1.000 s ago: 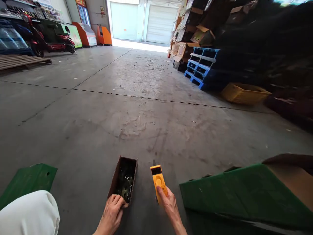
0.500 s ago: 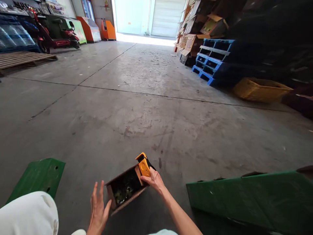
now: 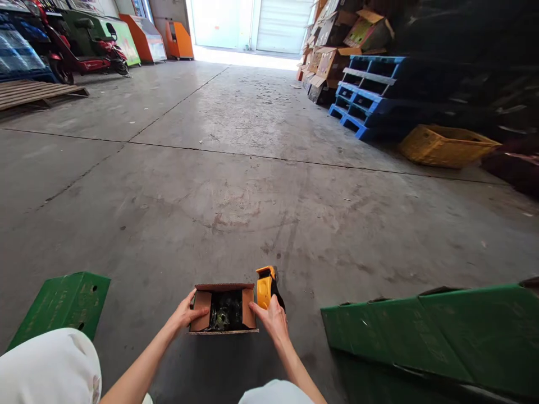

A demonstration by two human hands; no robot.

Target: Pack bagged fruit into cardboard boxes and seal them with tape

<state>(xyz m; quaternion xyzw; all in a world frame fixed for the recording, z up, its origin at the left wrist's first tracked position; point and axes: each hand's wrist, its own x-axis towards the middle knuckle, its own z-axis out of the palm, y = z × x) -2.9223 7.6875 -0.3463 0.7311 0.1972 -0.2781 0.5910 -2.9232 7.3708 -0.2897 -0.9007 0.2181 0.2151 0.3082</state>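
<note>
A small open cardboard box [image 3: 224, 331] is held low over the floor, its long side facing me. Dark contents in shiny clear wrapping [image 3: 226, 311] show inside; what they are I cannot make out. My left hand [image 3: 187, 311] grips the box's left end, thumb over the folded-in end flap and fingers outside. My right hand [image 3: 273, 322] is closed around a yellow and black tape dispenser [image 3: 264, 289] at the box's right end. Its thumb presses the right end flap [image 3: 248, 308], while the other fingers are partly hidden.
Green cardboard boxes lie on the left [image 3: 63, 306] and right [image 3: 421, 336], near my white-clad knees. Concrete floor [image 3: 236, 196] stretches ahead. Farther off are blue pallets [image 3: 364, 98], a yellow crate [image 3: 446, 147], piled cartons [image 3: 332, 64], a red scooter [image 3: 84, 59] and a wooden pallet [image 3: 37, 94].
My left hand, earlier spread beside the box, now grips its left end. The box has turned from slanted to level across my view, and the tape dispenser has shifted right with my right hand.
</note>
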